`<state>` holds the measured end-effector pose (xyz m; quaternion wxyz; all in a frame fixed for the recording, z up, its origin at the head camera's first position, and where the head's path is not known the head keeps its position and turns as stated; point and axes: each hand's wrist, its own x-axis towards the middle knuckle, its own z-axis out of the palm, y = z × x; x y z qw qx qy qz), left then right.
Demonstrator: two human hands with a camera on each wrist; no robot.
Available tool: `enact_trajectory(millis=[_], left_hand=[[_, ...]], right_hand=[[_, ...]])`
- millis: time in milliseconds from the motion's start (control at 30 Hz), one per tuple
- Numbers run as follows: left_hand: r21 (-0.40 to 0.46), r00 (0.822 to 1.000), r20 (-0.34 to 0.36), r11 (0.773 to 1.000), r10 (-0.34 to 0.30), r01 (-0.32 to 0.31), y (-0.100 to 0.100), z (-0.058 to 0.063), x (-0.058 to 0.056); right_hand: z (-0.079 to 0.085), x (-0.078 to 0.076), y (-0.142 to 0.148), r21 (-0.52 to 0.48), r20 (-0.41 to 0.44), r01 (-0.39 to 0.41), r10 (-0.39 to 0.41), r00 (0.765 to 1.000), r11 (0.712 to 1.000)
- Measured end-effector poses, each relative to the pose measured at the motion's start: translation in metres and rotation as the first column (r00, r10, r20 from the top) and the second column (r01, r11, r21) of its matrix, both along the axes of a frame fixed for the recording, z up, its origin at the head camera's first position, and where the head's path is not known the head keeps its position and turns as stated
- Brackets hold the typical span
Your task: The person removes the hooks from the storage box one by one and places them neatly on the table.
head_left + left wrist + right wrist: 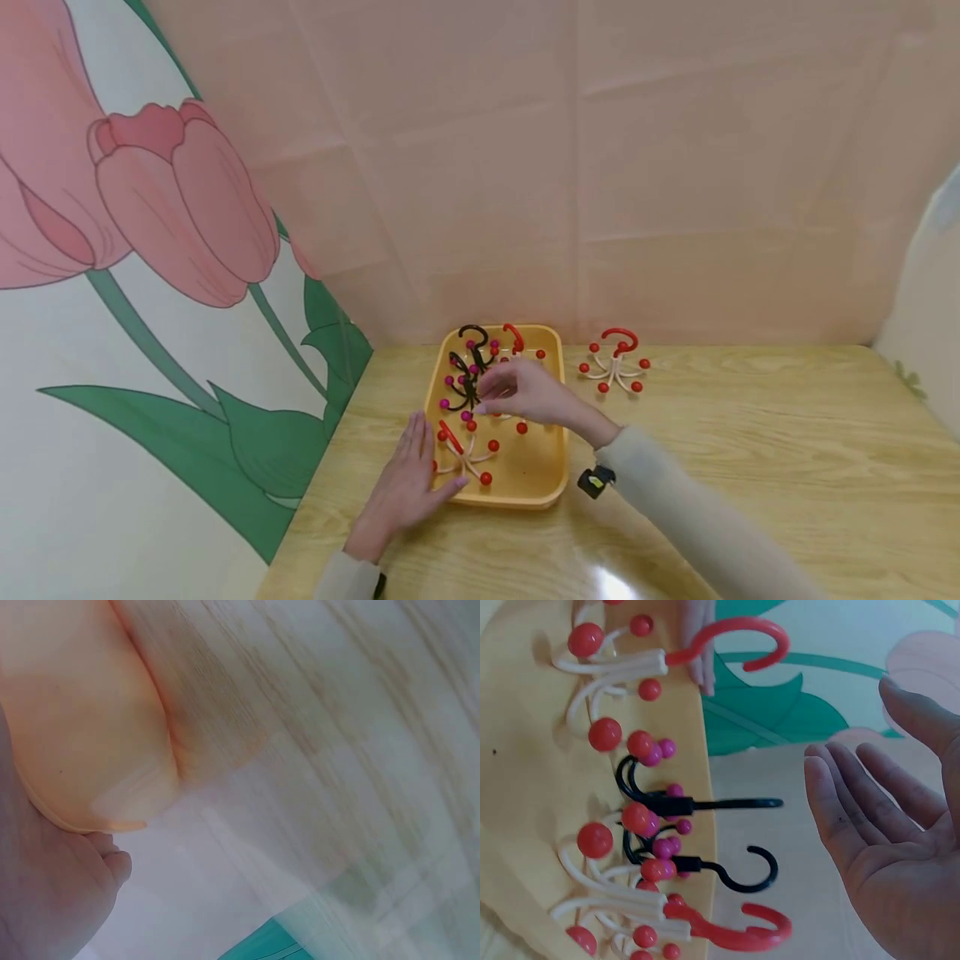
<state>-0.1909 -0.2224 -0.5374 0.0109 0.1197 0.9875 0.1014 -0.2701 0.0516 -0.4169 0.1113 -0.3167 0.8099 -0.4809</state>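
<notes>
My left hand [405, 483] rests on the left rim of a yellow-orange tray [536, 475], its fingers straight. In the left wrist view, part of that hand [56, 885] lies against the tray edge [82, 825]. My right hand [536, 393] hovers above the tray, fingers slightly bent and nothing between them; the right wrist view shows its empty palm [900, 877]. Below it are black multi-arm hooks [671, 805] with magenta ball tips. White multi-arm hooks with red crooks and red balls share the tray, one at the front left [452, 439] beside my left hand.
Another white multi-arm hook with a red crook [617, 367] stands on the wooden table [750, 433], right of the tray. A pink cloth [637, 167] hangs behind the table. At the left is a wall panel with printed tulips [187, 200].
</notes>
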Motion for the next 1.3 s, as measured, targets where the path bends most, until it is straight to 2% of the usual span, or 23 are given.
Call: enact_trajectory(millis=[167,400,800,1033,1300], left_hand=[[-0.005,1.000,-0.016,1.000,-0.010,0.010,0.000,0.001,0.001],[0.000,0.999,-0.024,1.000,-0.025,0.025,-0.001,0.002,0.001],[0.014,1.000,-0.022,1.000,-0.021,0.021,-0.001,-0.001,0.000],[0.013,1.000,0.015,1.000,-0.018,0.018,0.000,-0.002,0.001],[0.014,1.000,0.000,1.000,-0.015,0.015,-0.001,0.000,0.002]], right_hand=[[-0.007,0.004,-0.012,0.048,0.013,-0.024,0.023,1.000,0.999],[-0.020,0.006,-0.029,0.057,0.051,-0.068,0.065,0.997,0.996],[-0.027,0.010,-0.046,0.198,0.058,-0.096,0.087,0.995,0.975],[-0.030,0.012,-0.047,0.198,0.067,-0.099,0.087,0.994,0.975],[-0.031,0.012,-0.049,0.179,0.065,-0.114,0.103,0.992,0.977]])
